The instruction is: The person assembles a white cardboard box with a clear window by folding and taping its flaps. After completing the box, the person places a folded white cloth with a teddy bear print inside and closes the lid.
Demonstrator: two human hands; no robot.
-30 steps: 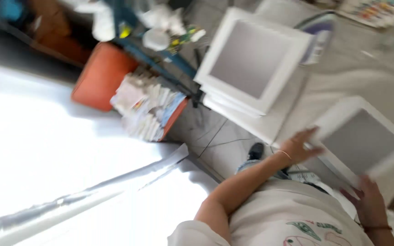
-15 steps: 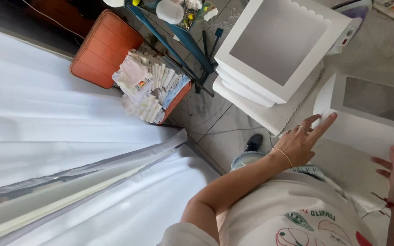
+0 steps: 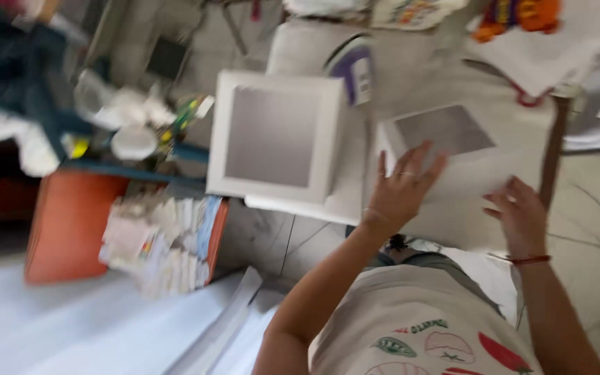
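Both hands rest on the white window box [image 3: 453, 160] right of the box stack [image 3: 276, 142]: left hand [image 3: 401, 191] fingers spread flat, right hand [image 3: 522, 215] fingers loosely curled.

The left hand [image 3: 403, 191] lay flat with spread fingers on a white window box [image 3: 453, 163], and the right hand [image 3: 521, 212] touched its edge at 4 o'clock. At 9 o'clock from this box sat a stack of similar white boxes [image 3: 276, 142]. Further at 8 o'clock were a paper pile [image 3: 164, 243] and an orange stool [image 3: 67, 226].
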